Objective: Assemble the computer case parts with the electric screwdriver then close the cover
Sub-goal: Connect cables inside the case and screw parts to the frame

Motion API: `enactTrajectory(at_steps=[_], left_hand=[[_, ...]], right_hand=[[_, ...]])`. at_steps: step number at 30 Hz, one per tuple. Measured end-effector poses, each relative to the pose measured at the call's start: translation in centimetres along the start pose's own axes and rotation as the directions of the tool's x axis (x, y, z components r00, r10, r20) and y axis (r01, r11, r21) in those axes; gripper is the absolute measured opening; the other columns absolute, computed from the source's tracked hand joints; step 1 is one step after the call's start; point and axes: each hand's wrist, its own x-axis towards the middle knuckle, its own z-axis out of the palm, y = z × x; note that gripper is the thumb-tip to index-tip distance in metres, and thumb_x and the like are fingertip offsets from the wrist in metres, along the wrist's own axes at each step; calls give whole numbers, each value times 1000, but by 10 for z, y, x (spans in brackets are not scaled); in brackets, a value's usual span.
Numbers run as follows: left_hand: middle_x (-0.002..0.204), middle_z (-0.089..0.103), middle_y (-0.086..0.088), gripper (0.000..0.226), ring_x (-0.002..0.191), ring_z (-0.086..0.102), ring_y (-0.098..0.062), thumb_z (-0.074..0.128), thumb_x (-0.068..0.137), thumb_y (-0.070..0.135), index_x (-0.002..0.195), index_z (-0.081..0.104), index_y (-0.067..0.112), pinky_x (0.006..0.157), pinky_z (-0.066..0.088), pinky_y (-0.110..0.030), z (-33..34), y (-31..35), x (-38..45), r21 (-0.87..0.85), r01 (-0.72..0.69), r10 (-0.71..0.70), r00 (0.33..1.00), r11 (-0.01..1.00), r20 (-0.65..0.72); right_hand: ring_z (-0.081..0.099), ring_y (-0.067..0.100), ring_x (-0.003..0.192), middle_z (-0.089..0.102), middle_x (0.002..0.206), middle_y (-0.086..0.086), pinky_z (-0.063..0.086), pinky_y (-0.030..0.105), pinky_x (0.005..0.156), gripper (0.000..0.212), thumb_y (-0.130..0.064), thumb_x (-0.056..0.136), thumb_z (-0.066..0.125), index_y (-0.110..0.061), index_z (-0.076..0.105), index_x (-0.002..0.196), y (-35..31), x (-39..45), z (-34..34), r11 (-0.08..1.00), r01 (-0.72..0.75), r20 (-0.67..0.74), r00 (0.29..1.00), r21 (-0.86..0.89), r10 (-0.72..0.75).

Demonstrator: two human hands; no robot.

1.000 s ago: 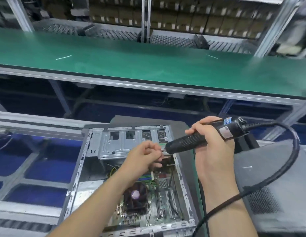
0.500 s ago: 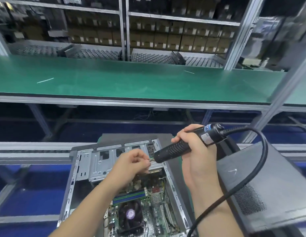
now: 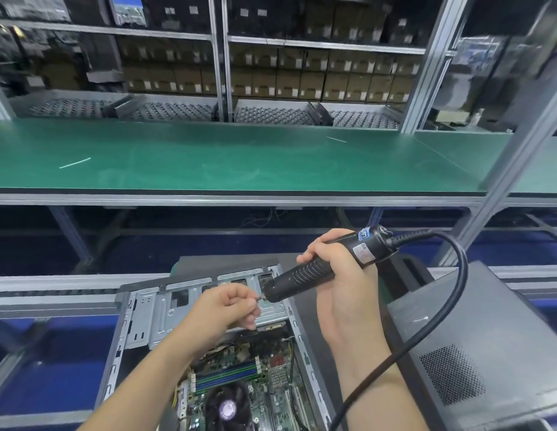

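Above the open computer case [image 3: 140,318], the right hand [image 3: 342,275] is gripping the electric screwdriver [image 3: 317,265]; the left hand [image 3: 227,309] is pinching its bit [image 3: 260,297].

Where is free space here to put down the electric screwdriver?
The green bench beyond the open case is bare but for two white strips. The closed grey case at right offers a flat top. Inside the open case it is crowded.

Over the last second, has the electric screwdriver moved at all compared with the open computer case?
No real move: the electric screwdriver keeps its tip over the metal bay of the computer case; only the camera tilted up.
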Motion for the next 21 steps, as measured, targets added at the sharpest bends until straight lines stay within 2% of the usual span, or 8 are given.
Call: enactTrajectory(at_steps=[6,11,13,19,21], left_hand=[[82,66,-15,7,65,61,-22,72,90,16,92,75,9,66,57,-29,-1,4,-2,-170,43,-36,998,985,46],[87,72,-12,1,76,68,-25,76,89,16,90,76,17,77,58,-31,-11,16,-3,8,34,-34,997,999,73],[86,72,-12,1,77,69,-26,77,87,16,88,76,16,77,58,-29,-13,17,-3,11,35,-36,998,999,42],[81,69,-12,17,65,65,-18,78,78,17,89,69,6,70,60,-31,3,9,-7,-166,104,-112,993,981,-38],[81,69,-10,18,62,65,-15,78,78,18,90,70,7,69,58,-31,6,5,-8,-255,133,-152,987,958,-57]], right_hand=[[63,26,72,62,77,8,56,44,80,17,-4,73,68,-20,66,78,0,4,-1,997,-52,1,999,58,52],[62,23,70,61,77,7,54,45,77,19,-3,73,67,-22,68,76,5,7,-2,994,-85,-3,996,65,85],[63,22,69,61,77,6,54,45,77,20,-3,74,67,-23,68,76,7,7,-2,993,-88,-7,996,79,89],[62,23,71,62,77,3,56,37,70,20,-6,72,68,-26,68,74,10,7,1,995,-83,-19,996,55,84],[62,25,72,62,77,4,56,38,71,21,-5,72,68,-26,68,73,11,8,2,996,-82,-26,996,42,83]])
